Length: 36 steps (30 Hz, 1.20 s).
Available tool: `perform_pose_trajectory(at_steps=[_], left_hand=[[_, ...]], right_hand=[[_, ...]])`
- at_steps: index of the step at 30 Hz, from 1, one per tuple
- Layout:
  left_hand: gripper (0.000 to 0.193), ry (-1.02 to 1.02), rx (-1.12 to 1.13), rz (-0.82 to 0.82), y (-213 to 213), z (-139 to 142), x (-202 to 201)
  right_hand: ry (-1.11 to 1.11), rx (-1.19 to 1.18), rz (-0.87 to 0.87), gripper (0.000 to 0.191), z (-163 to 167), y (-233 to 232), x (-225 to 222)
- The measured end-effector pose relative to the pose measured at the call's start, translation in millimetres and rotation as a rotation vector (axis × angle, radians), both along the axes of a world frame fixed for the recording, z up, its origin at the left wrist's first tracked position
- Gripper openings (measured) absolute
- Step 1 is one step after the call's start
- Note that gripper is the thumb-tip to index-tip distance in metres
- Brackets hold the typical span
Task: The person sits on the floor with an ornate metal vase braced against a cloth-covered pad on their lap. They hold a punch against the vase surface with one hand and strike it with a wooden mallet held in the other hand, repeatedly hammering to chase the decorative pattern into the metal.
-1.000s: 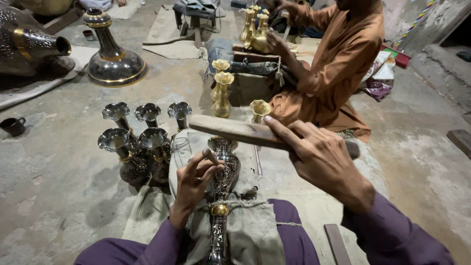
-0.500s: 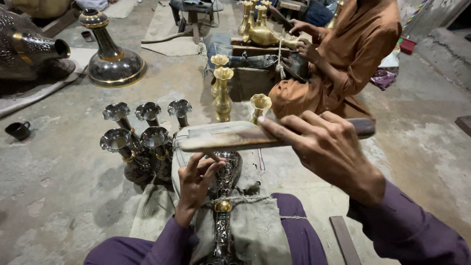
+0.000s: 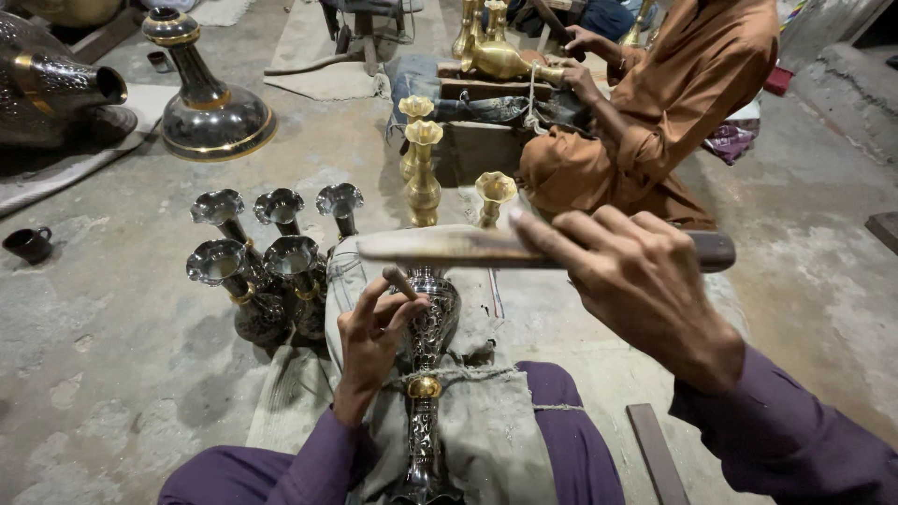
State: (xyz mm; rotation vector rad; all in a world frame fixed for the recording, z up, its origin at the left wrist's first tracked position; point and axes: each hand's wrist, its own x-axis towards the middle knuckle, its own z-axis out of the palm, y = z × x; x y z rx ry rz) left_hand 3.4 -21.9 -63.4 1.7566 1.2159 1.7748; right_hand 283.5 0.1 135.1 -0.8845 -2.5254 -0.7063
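Note:
An engraved dark metal vase [image 3: 430, 360] with a brass band lies on a cloth-covered block [image 3: 486, 421] between my knees, tied down with cord. My left hand [image 3: 374, 341] rests against the vase body and pinches a short chisel-like tool [image 3: 400, 281] on its surface. My right hand [image 3: 631, 281] is raised above the vase and grips a long flat wooden stick [image 3: 449, 248], held level across the view.
Several dark silver vases [image 3: 267, 266] stand left of the block. Three brass vases [image 3: 423, 173] stand beyond it. A person in orange [image 3: 655, 122] sits at back right working on a brass vase. A large dark vase base [image 3: 210, 112] and a small cup [image 3: 28, 245] are at the left.
My right hand has moved the wooden stick slightly higher and more level. The view has shifted a little. My left hand stays on the vase with the tool.

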Motion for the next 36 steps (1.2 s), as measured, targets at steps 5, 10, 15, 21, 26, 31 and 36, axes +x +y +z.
perform_pose_trajectory(at_steps=[5,10,15,21,26,31,36], left_hand=[[0.048,-0.009,0.024,0.007,-1.5,-0.6,0.6],[0.047,-0.03,0.031,-0.01,-1.1,-1.7,2.2],[0.047,-0.044,0.025,-0.025,1.3,-2.7,2.3],[0.045,-0.094,0.027,-0.045,1.3,-4.8,5.0],[0.047,-0.097,-0.005,-0.015,0.8,-4.4,5.7],[0.049,-0.115,-0.021,-0.03,0.1,-4.8,6.1],[0.047,-0.187,-0.011,-0.073,0.1,-5.4,6.6]], right_hand=[[-0.003,-0.218,-0.09,0.054,3.2,0.5,2.7],[0.145,-0.129,0.006,0.062,7.9,-8.8,0.3],[-0.001,-0.049,-0.056,0.059,9.6,-9.0,5.0],[-0.047,-0.111,-0.08,0.054,2.0,-2.4,8.3],[0.155,-0.292,-0.02,0.067,3.6,-9.4,8.3],[0.121,-0.139,-0.012,0.066,5.7,-12.7,2.9],[-0.017,-0.059,-0.074,0.058,4.7,-11.5,-1.6]])
